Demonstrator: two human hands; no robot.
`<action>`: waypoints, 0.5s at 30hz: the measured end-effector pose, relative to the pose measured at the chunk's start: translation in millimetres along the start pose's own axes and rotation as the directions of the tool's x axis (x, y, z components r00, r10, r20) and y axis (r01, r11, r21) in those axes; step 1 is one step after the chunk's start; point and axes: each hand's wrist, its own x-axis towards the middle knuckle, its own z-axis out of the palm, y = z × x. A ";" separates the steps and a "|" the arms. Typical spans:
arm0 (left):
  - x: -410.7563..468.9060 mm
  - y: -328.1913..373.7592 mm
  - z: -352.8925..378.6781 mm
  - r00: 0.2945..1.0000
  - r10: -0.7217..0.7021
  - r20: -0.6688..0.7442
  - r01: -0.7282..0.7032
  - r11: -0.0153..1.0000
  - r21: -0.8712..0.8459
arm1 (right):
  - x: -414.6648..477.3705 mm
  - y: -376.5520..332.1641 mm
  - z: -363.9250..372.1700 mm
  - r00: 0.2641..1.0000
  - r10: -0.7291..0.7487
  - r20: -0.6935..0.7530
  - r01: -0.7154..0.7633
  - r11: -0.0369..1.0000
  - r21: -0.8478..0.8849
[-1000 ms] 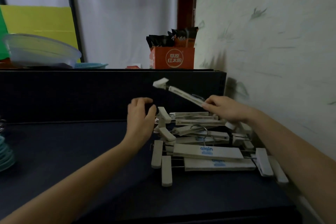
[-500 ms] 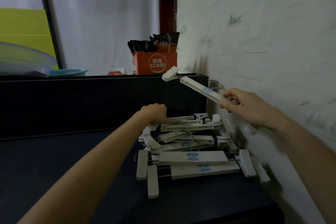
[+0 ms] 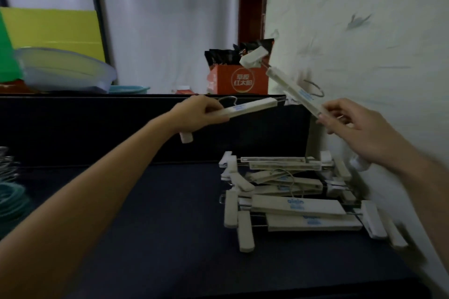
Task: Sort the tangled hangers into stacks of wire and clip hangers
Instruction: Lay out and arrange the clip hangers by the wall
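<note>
A heap of several white clip hangers (image 3: 296, 198) lies on the dark table (image 3: 155, 238) against the right wall. My left hand (image 3: 198, 113) grips one white clip hanger (image 3: 252, 109) held level in the air above and left of the heap. Above the heap's right side, my right hand (image 3: 359, 128) holds a second clip hanger (image 3: 289, 87), which slants up to the left; its clip end (image 3: 254, 57) is topmost and its wire hook (image 3: 314, 90) shows beside the wall.
Teal wire hangers (image 3: 11, 199) lie at the table's left edge. A dark raised ledge (image 3: 97, 126) behind the table carries a clear plastic basin (image 3: 65, 73), a teal plate (image 3: 128, 90) and an orange box (image 3: 240, 80). The pale wall (image 3: 376, 43) runs close on the right.
My left hand has taken a clip hanger out of the heap and raised it. My right hand has lifted its hanger higher.
</note>
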 end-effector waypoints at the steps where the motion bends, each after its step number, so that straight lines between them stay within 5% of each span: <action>1: -11.6 -12.6 -11.3 1.000 0.011 -0.004 -0.011 1.000 -0.011 | 0.3 -7.0 5.0 1.000 -0.012 0.003 0.012 1.000 0.024; 7: -84.9 -91.6 -54.6 0.995 -0.065 0.075 0.067 0.998 -0.019 | 6.5 -49.7 47.2 0.998 -0.044 0.055 0.037 0.991 0.126; 15: -124.0 -145.4 -45.6 0.913 -0.154 0.377 0.163 0.987 0.009 | 11.8 -81.9 92.8 0.988 -0.048 0.148 0.035 0.995 0.095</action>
